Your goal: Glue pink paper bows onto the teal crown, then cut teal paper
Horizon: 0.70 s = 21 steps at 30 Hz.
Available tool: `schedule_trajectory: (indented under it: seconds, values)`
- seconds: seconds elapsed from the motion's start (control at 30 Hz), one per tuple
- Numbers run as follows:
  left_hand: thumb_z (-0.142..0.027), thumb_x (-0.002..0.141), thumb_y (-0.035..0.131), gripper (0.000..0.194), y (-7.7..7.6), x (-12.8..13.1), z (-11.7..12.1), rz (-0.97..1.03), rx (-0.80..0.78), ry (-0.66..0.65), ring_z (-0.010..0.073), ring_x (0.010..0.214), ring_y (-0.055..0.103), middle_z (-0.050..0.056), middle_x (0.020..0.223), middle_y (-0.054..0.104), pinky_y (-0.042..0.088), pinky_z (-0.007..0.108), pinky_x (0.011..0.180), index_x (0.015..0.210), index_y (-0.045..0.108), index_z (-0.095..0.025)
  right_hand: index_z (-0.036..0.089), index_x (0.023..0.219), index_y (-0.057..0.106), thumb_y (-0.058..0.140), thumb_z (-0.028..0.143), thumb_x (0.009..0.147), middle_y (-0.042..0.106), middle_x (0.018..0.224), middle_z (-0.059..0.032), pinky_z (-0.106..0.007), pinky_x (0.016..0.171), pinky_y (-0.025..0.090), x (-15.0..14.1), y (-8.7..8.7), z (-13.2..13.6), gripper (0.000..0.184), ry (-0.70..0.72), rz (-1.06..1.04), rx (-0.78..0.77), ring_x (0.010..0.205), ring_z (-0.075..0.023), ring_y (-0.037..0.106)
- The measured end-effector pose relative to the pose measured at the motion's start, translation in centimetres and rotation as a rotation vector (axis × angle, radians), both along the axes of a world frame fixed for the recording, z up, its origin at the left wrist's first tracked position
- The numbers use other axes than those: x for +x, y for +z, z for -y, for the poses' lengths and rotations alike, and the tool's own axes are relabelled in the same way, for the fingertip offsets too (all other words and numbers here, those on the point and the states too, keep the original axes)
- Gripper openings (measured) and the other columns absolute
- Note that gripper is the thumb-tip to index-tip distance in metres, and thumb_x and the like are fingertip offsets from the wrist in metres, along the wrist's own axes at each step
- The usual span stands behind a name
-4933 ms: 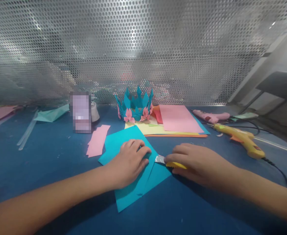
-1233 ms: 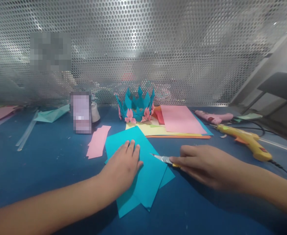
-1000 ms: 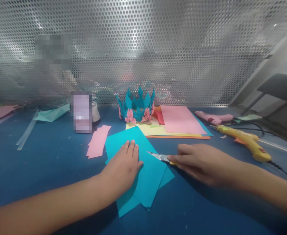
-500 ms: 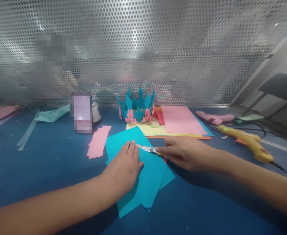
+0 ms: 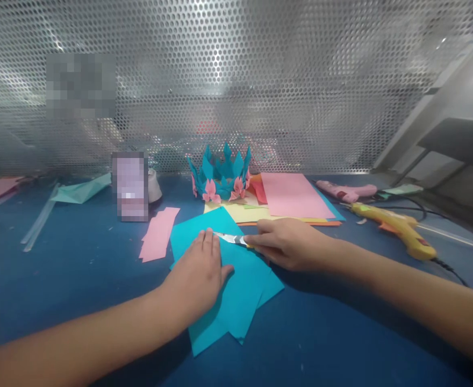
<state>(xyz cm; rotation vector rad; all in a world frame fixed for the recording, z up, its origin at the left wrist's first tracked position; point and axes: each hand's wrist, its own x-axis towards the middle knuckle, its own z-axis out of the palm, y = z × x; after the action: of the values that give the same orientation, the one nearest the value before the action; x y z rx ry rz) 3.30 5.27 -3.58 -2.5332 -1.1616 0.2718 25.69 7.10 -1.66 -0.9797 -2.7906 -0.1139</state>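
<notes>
Several overlapping sheets of blue paper [image 5: 244,285] lie on the table in front of me. My left hand [image 5: 198,277] rests flat on the top sheet, fingers stretched forward and thumb out to the side. Wrapped round the handle of a utility knife [image 5: 232,239] is my right hand [image 5: 285,242]. The knife's blade points left, low over the paper, with its tip just beside my left fingertips. Most of the knife's handle is hidden in my grip.
Behind the sheets stands a blue paper crown [image 5: 220,174] with pink flowers, beside stacked coloured paper [image 5: 295,196]. Pink strips [image 5: 160,234] and a blurred-out phone-like object [image 5: 132,188] are at left. A yellow glue gun [image 5: 398,226] and a pink one [image 5: 345,191] lie at right.
My right hand has moved the knife slightly left and up along the blue paper. The left hand stays pressed on the sheet. The whole view has shifted a little.
</notes>
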Motion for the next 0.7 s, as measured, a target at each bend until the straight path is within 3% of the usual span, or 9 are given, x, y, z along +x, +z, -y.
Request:
schedule_trajectory:
  seconds: [0.3,0.37,0.5,0.6,0.7]
  values:
    - [-0.041,0.094,0.036,0.063,0.0,-0.3,0.0,0.062,0.01,-0.01,0.0403,0.129,0.039,0.032,0.137,0.041,0.037,0.048,0.104,0.131,0.043,0.009,0.021,0.114,0.065,0.039,0.028,0.095,0.055,0.075,-0.0051,-0.028,0.052,0.023,-0.8,-0.3,-0.4,0.033,-0.063,-0.031,0.038,0.059,-0.0133,0.044]
    - [-0.042,0.093,0.037,0.058,0.5,-0.4,0.2,0.118,0.009,0.003,0.0396,0.122,0.048,0.029,0.132,0.049,0.045,0.049,0.095,0.127,0.049,0.003,0.02,0.113,0.065,0.039,0.027,0.095,0.056,0.076,-0.0053,-0.028,0.053,0.025,-0.7,-0.5,-0.3,0.032,-0.084,-0.047,0.047,0.06,-0.0135,0.045]
    - [-0.034,0.093,0.037,0.035,1.3,-0.6,0.2,0.199,-0.072,-0.019,0.0312,0.092,0.061,0.015,0.101,0.063,0.054,0.044,0.069,0.103,0.061,-0.011,0.021,0.115,0.062,0.038,0.028,0.096,0.059,0.079,-0.0059,-0.028,0.054,0.028,0.0,-0.9,-0.3,0.032,-0.183,-0.033,0.113,0.062,-0.0144,0.049]
    - [-0.029,0.092,0.04,0.032,1.0,-0.8,-0.2,0.299,-0.079,-0.119,0.0325,0.107,0.054,0.015,0.113,0.059,0.051,0.047,0.083,0.114,0.055,-0.012,0.021,0.114,0.063,0.038,0.029,0.095,0.061,0.078,-0.0063,-0.028,0.053,0.028,0.6,-1.1,-0.4,0.032,-0.283,0.019,0.185,0.063,-0.0165,0.052]
    - [-0.023,0.093,0.039,0.036,0.5,-1.1,-0.9,0.382,-0.11,-0.236,0.0308,0.121,0.045,0.014,0.125,0.054,0.039,0.051,0.1,0.126,0.048,-0.013,0.017,0.112,0.063,0.041,0.027,0.094,0.065,0.084,-0.0096,-0.03,0.061,0.037,0.7,-1.0,-0.6,0.03,-0.318,0.038,0.263,0.075,-0.0209,0.056]
